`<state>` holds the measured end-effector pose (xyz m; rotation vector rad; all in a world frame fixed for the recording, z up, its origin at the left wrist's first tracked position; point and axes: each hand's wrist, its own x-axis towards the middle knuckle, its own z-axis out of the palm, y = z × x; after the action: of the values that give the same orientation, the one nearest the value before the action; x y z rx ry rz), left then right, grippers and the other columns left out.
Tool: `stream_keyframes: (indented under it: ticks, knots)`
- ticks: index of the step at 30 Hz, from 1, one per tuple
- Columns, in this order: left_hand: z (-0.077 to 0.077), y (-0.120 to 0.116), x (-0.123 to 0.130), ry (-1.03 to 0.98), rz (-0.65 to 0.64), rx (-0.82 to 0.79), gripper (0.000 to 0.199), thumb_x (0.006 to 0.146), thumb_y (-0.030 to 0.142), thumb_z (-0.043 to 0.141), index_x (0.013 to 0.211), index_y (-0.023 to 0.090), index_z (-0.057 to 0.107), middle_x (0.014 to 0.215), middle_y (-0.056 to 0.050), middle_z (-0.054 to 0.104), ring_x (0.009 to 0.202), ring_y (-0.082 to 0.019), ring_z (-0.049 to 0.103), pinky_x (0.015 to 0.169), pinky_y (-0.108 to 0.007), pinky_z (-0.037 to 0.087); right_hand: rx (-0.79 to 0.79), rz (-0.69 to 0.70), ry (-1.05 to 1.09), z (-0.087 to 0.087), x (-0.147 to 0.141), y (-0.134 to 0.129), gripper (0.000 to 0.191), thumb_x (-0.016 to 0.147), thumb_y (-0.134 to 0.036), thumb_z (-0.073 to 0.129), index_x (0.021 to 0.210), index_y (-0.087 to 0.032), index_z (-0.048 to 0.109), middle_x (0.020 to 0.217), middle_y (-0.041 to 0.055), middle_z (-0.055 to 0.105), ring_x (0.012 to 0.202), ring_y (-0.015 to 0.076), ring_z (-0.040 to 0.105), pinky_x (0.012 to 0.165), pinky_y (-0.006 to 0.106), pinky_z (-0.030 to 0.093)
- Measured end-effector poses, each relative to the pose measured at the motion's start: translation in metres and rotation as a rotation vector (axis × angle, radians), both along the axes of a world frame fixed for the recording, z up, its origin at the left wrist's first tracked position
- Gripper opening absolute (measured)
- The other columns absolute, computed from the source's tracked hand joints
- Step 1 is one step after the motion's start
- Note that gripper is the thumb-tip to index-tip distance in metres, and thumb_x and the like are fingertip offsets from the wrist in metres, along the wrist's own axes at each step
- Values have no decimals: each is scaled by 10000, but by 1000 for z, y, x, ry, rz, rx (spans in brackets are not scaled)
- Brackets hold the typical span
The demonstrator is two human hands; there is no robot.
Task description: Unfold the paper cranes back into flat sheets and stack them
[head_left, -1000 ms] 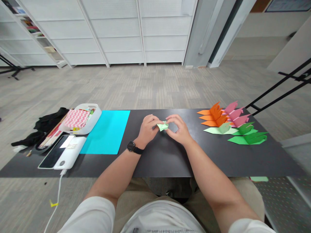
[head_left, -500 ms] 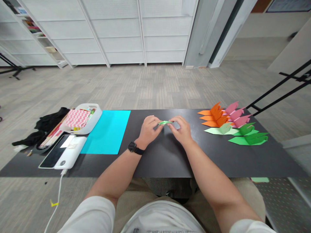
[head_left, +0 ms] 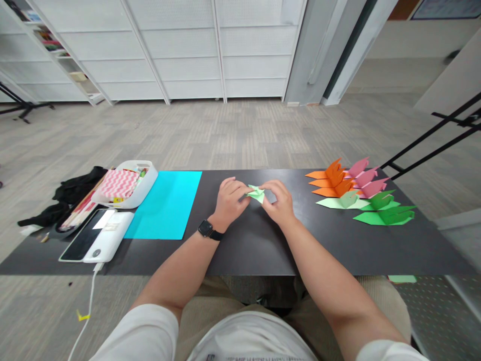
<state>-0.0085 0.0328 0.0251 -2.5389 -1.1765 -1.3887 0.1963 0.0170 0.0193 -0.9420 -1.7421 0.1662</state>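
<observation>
A small light green folded paper (head_left: pixel 256 193) is held up between both hands over the middle of the dark table (head_left: pixel 251 250). My left hand (head_left: pixel 230 200) wears a black watch at the wrist and pinches the paper's left side with fingertips and thumb. On the paper's right side, my right hand (head_left: pixel 278 201) grips it between thumb and fingers. The parts of the paper under the fingertips are hidden.
Several folded paper figures, orange (head_left: pixel 332 179), pink (head_left: pixel 366 178) and green (head_left: pixel 387 215), stand at the right. Further left lie blue paper (head_left: pixel 165 205), a white basket (head_left: pixel 147 186), a phone (head_left: pixel 88 231), a white power bank with a cable (head_left: pixel 108 240) and black cloth (head_left: pixel 80 184).
The green paper has tilted, from a thin edge-on sliver to a broader face with its folds visible. Both hands have shifted slightly and still hold it.
</observation>
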Motion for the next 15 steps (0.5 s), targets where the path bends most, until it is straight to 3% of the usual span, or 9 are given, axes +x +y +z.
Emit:
stream_keyframes:
  ticks: [5, 9, 12, 15]
  knots:
    - [-1, 2, -2, -9, -30, 16, 161, 978, 199, 671, 1055, 274, 790, 965, -12, 764, 953, -188, 709, 1143, -465, 496, -3, -5, -28, -1, 2, 2, 212, 954, -187, 637, 1125, -280, 718, 1074, 63, 758, 1026, 266, 710, 925, 449, 565]
    - [-3, 2, 1, -76, -77, -20, 158, 1025, 351, 681, 1086, 235, 769, 993, -36, 779, 986, -200, 719, 1117, -441, 526, 10, -59, -36, 1, 5, 2, 185, 1028, -224, 570, 1097, -275, 734, 1037, 67, 759, 996, 258, 705, 917, 441, 563]
    - [-2, 0, 3, -169, -97, -85, 235, 1019, 434, 693, 1078, 214, 755, 1031, -61, 788, 1017, -215, 724, 1037, -407, 565, -8, -94, -5, 4, 7, 1, 189, 1052, -257, 554, 1099, -274, 737, 1016, 69, 755, 963, 250, 701, 884, 423, 573]
    - [-1, -2, 4, -263, -128, -205, 214, 1014, 395, 704, 1116, 213, 753, 1019, -54, 783, 943, -187, 718, 915, -339, 582, -49, -71, 35, 5, 7, 1, 200, 1060, -273, 546, 1135, -277, 731, 1031, 68, 747, 944, 238, 697, 851, 400, 587]
